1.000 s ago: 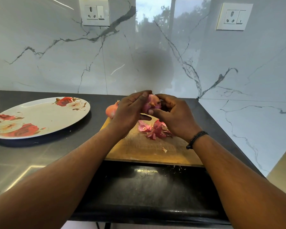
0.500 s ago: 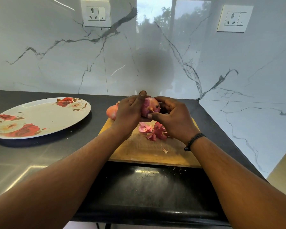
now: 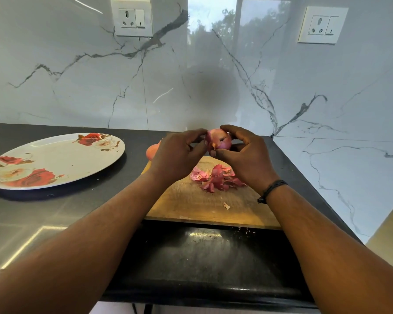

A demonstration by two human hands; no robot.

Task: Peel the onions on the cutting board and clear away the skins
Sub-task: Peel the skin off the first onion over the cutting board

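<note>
A purple-red onion (image 3: pixel 219 139) is held up above the far end of the wooden cutting board (image 3: pixel 191 205). My left hand (image 3: pixel 177 157) grips its left side with curled fingers. My right hand (image 3: pixel 245 159) curls over its top and right side, thumb pressing near the root stub. A pile of pink onion skins (image 3: pixel 213 176) lies on the board under the hands. A second, unpeeled orange-brown onion (image 3: pixel 152 151) sits at the board's far left corner, mostly hidden behind my left hand. One small skin scrap (image 3: pixel 226 206) lies nearer on the board.
A large oval plate with red roses (image 3: pixel 55 159) lies on the dark counter to the left. The marble wall stands close behind and to the right, with two sockets (image 3: pixel 132 17) high up. The counter's front edge (image 3: pixel 202 293) runs below the board.
Both hands have lifted the onion slightly and turned it between them; my right hand's fingers now reach over its top, and more of the peeled surface faces me.
</note>
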